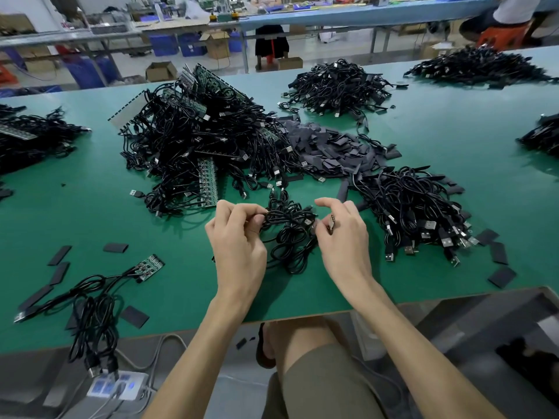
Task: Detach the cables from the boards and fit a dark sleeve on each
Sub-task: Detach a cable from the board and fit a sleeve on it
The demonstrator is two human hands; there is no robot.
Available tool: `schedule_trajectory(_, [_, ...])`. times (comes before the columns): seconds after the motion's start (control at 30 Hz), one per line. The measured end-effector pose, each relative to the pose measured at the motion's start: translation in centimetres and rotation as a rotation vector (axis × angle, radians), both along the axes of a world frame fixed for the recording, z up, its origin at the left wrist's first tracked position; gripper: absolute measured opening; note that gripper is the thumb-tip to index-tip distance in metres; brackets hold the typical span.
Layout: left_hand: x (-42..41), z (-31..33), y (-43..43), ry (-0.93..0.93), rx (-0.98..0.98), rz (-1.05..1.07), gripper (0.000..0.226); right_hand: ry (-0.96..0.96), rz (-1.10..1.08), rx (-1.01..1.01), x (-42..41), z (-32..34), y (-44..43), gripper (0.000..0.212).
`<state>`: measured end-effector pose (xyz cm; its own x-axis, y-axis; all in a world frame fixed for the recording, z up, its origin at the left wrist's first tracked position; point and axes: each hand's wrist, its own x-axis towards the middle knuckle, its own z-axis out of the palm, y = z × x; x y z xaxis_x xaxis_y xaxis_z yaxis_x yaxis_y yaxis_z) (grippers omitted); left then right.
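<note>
A tangled bundle of black cables (pixel 290 234) lies on the green table (pixel 151 213) between my hands. My left hand (pixel 239 240) pinches the bundle's upper left side. My right hand (pixel 341 234) holds a small board piece (pixel 331 222) between thumb and fingers at the bundle's right side. Behind them rises a big heap of cables still joined to green boards (pixel 199 140). A pile of dark sleeves (pixel 329 149) lies to the right of that heap. A heap of loose USB cables (pixel 414 213) sits to the right of my right hand.
A small green board with cables (pixel 149 266) and loose dark sleeves (pixel 59 255) lie at the near left. More cable heaps (pixel 335 86) sit further back and at both sides. A power strip (pixel 118 385) hangs below the table edge. People work at a far bench.
</note>
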<state>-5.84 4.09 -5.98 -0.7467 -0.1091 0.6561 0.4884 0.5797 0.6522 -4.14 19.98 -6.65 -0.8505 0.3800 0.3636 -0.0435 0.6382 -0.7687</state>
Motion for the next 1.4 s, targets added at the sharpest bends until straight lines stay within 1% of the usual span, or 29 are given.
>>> schedule_trajectory(0.17, [0.2, -0.1, 0.1, 0.007, 0.003, -0.020, 0.019, 0.000, -0.041, -0.041, -0.1, 0.1, 0.2, 0.029])
schedule_trajectory(0.33, [0.2, 0.0, 0.1, 0.026, -0.035, -0.005, 0.021, 0.083, -0.074, -0.211, 0.0, 0.5, 0.4, 0.020])
schedule_trajectory(0.43, [0.0, -0.2, 0.0, -0.039, -0.111, 0.072, 0.027, 0.154, -0.087, -0.290, 0.1, 0.6, 0.5, 0.019])
schedule_trajectory(0.53, [-0.1, -0.3, 0.1, -0.089, -0.172, 0.111, 0.029, 0.163, -0.080, -0.407, 0.0, 0.5, 0.9, 0.022])
schedule_trajectory(0.63, [-0.1, -0.5, 0.3, -0.060, -0.229, 0.129, 0.026, 0.177, -0.100, -0.480, -0.2, 0.4, 1.2, 0.023])
schedule_trajectory(0.73, [-0.1, -0.5, 0.5, -0.051, -0.215, 0.084, 0.022, 0.197, -0.056, -0.500, -0.3, 0.4, 1.1, 0.024])
schedule_trajectory(0.87, [0.2, -0.1, 0.7, 0.052, -0.280, 0.010, 0.020, 0.234, -0.014, -0.514, -0.3, 0.4, 0.9, 0.026])
schedule_trajectory(0.93, [0.3, 0.0, 0.9, 0.068, -0.373, -0.061, 0.026, 0.250, 0.033, -0.509, -0.3, 0.3, 0.9, 0.027])
schedule_trajectory(1.0, [0.3, -0.2, 1.1, 0.036, -0.491, -0.115, 0.042, 0.272, 0.077, -0.467, -0.2, 0.2, 0.8, 0.027])
schedule_trajectory(1.03, [0.3, -0.2, 1.1, 0.007, -0.521, -0.126, 0.050, 0.282, 0.096, -0.455, -0.2, 0.2, 0.8, 0.028])
schedule_trajectory(1.1, [0.1, -0.2, 0.9, -0.028, -0.512, -0.111, 0.058, 0.282, 0.146, -0.471, -0.4, 0.0, 0.7, 0.030])
schedule_trajectory(1.13, [0.2, -0.1, 0.9, -0.027, -0.499, -0.095, 0.058, 0.273, 0.178, -0.482, -0.4, -0.1, 0.6, 0.030])
schedule_trajectory(1.2, [0.3, 0.0, 0.8, -0.018, -0.468, -0.093, 0.052, 0.261, 0.226, -0.468, -0.4, -0.3, 0.4, 0.030])
schedule_trajectory(1.27, [0.3, 0.0, 0.8, -0.040, -0.394, -0.144, 0.042, 0.247, 0.252, -0.434, -0.4, -0.4, 0.4, 0.031])
schedule_trajectory(1.33, [0.4, 0.0, 0.8, -0.055, -0.308, -0.186, 0.032, 0.202, 0.281, -0.419, -0.4, -0.5, 0.5, 0.037])
schedule_trajectory(1.4, [0.4, 0.1, 0.8, -0.038, -0.256, -0.188, 0.027, 0.156, 0.315, -0.436, -0.5, -0.5, 0.6, 0.044])
